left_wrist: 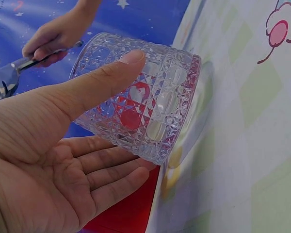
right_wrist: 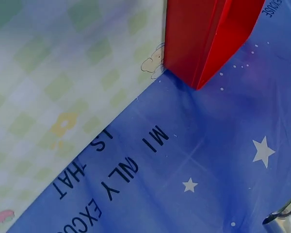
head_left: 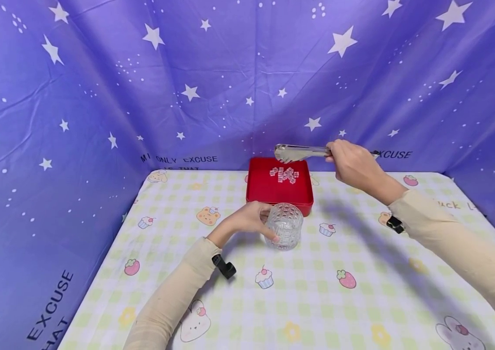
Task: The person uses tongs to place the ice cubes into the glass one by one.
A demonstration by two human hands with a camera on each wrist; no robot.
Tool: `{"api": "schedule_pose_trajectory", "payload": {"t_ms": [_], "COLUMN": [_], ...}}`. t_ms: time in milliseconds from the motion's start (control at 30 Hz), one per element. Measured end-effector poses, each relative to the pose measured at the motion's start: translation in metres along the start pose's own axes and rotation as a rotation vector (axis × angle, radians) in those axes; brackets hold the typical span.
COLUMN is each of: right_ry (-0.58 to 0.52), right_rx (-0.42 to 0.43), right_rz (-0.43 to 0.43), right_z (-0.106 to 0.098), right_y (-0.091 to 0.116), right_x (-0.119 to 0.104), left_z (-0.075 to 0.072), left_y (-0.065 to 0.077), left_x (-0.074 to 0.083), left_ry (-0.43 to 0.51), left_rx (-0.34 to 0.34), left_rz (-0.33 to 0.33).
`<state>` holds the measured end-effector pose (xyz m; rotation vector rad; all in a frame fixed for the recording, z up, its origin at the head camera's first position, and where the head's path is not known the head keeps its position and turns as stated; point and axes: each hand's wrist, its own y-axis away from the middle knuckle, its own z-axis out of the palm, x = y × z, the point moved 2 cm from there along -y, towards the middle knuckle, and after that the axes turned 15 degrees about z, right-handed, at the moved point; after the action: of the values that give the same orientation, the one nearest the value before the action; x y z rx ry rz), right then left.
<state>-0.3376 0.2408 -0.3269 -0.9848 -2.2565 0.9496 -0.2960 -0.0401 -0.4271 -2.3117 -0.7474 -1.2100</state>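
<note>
My left hand (head_left: 253,221) holds a clear cut-pattern glass (head_left: 288,228) at the table's middle, in front of a red tray (head_left: 256,189). In the left wrist view the thumb lies across the near side of the glass (left_wrist: 160,92), with the fingers on its other side. My right hand (head_left: 354,163) grips metal tongs (head_left: 301,152) by the handle. Their scalloped end hangs above the back of the tray, pointing left. Only a bit of the tongs (right_wrist: 285,221) shows in the right wrist view. Small clear ice-like pieces (head_left: 288,175) lie in the tray.
A checked cloth with cartoon prints covers the table (head_left: 308,296). Purple-blue star-patterned fabric (head_left: 212,63) hangs close behind the table and along both sides. The tray's raised red wall (right_wrist: 189,43) stands near the back edge.
</note>
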Motion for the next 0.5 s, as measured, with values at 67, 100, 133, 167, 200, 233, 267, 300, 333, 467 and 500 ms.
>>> {"api": "schedule_pose_trajectory", "payload": {"t_ms": [67,100,133,167,200,233,267,300,333,467,500], "right_ry": [-0.015,-0.021,-0.025,-0.027,-0.027,-0.026,-0.026,-0.021,-0.018,0.002,0.01], "right_rx": [-0.006,-0.011,-0.015,-0.023,-0.031,-0.041,-0.045,-0.05,-0.053,-0.066,-0.074], "right_rz": [-0.03,-0.045,-0.061,-0.076,-0.091,-0.108,-0.125,-0.144,-0.162,-0.233,-0.25], "right_z": [-0.002,-0.004,-0.005,-0.006,-0.007,-0.008,-0.009,-0.009,-0.009,-0.009,-0.009], "right_y": [0.001,0.001,0.002,0.002,0.002,0.002,0.002,0.003,0.004,0.007,0.009], "right_x": [-0.002,-0.003,-0.004,-0.005,-0.006,-0.007,-0.008,-0.009,-0.01,-0.014,-0.015], "left_z": [0.0,0.0,0.0,0.0,0.0,0.0,0.0,0.0,0.0,0.0,0.0], "left_y": [0.0,0.0,0.0,0.0,0.0,0.0,-0.001,-0.001,-0.001,-0.001,-0.001], "left_x": [0.0,0.0,0.0,0.0,0.0,0.0,0.0,0.001,0.001,0.001,0.001], "left_ry": [0.007,0.01,0.013,0.015,0.014,0.011,0.008,0.004,0.001,0.0,-0.001], "left_rx": [-0.002,-0.003,-0.004,-0.005,-0.004,-0.004,-0.004,-0.004,-0.003,0.001,0.001], "left_rz": [0.003,0.004,0.005,0.005,0.004,0.002,0.001,0.0,-0.003,-0.004,-0.005]}}
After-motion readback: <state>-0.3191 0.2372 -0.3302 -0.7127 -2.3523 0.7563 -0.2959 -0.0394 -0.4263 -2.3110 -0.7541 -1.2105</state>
